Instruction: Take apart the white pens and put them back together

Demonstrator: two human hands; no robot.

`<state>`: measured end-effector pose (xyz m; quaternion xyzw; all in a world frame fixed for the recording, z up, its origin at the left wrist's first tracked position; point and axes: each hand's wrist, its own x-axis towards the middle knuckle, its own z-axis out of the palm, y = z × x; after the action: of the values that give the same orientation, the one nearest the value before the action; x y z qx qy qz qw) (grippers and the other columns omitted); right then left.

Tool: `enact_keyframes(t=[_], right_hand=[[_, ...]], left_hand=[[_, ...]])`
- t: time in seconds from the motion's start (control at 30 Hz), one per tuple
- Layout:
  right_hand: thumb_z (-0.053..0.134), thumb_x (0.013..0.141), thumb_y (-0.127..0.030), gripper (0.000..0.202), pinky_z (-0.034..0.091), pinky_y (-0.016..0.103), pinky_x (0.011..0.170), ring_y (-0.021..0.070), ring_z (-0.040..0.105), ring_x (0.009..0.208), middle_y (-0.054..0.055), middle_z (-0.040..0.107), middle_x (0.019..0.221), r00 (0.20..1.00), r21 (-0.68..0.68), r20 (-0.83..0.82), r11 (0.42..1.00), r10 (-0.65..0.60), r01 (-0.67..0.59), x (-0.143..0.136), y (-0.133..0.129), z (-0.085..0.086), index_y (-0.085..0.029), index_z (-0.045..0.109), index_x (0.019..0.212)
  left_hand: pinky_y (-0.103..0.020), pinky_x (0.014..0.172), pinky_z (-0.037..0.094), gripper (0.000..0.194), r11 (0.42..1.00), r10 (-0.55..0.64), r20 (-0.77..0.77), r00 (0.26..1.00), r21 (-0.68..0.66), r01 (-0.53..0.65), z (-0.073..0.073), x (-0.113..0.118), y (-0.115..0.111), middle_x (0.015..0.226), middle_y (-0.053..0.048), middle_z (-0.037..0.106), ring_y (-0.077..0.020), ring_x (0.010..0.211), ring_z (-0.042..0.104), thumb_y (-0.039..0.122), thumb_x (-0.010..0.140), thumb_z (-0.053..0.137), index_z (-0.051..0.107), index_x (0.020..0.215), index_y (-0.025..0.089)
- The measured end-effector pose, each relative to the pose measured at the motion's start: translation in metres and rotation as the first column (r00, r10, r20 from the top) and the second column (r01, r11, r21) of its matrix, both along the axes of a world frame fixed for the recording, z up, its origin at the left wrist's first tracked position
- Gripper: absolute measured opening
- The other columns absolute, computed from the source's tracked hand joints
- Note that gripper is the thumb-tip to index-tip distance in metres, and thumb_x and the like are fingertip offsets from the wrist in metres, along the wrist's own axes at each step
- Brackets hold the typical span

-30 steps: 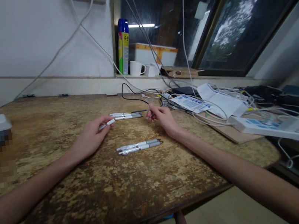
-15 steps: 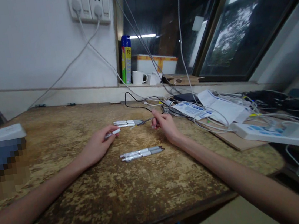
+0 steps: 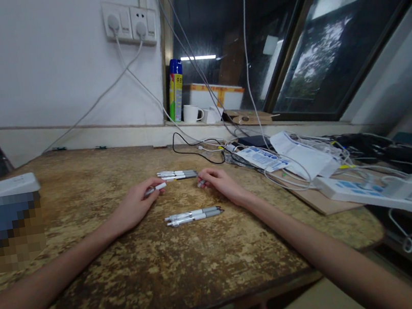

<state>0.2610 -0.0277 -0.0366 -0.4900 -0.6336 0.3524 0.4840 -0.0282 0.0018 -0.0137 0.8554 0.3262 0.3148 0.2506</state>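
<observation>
My left hand (image 3: 136, 203) is closed, pinching a pen barrel (image 3: 160, 186) whose white end points right. My right hand (image 3: 221, 184) is closed too, its fingertips close to the right ends of the far pens. Something small and greyish shows between those fingers, too small to name. Several white and silver pens (image 3: 173, 174) lie side by side just beyond both hands. A thin dark stick like a pen refill (image 3: 186, 178) lies along their near side. Closer to me are more pens (image 3: 195, 215) with grey grips, lying parallel with dark tips to the right.
The worn wooden table (image 3: 150, 276) carries a power strip (image 3: 370, 192), papers (image 3: 302, 155) and tangled cables at right. Another white strip (image 3: 5, 187) lies at left beside a blurred patch. A spray can (image 3: 176, 92) and white mug (image 3: 192, 113) stand on the sill.
My right hand has moved left and slightly down, toward the far pens. The dark stick that reached toward it now lies against those pens. My left hand keeps the pen barrel.
</observation>
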Motion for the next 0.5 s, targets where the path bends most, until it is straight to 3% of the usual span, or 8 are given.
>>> enact_keyframes(t=[0.5], right_hand=[[0.072,0.085,-0.051,0.029,0.049,0.032,0.081,0.0192,0.063,0.083,0.003,0.072,0.085,1.000,0.030,0.022,1.000,0.010,-0.011,0.0015,-0.0054,0.0065,-0.022,0.071,0.087]], left_hand=[[-0.046,0.105,0.049,0.041,0.999,0.041,-0.011,0.999,0.011,-0.041,0.0032,0.0010,-0.0029,0.124,-0.009,0.074,-0.0299,0.113,0.067,0.050,0.097,0.053,0.070,0.120,0.021]])
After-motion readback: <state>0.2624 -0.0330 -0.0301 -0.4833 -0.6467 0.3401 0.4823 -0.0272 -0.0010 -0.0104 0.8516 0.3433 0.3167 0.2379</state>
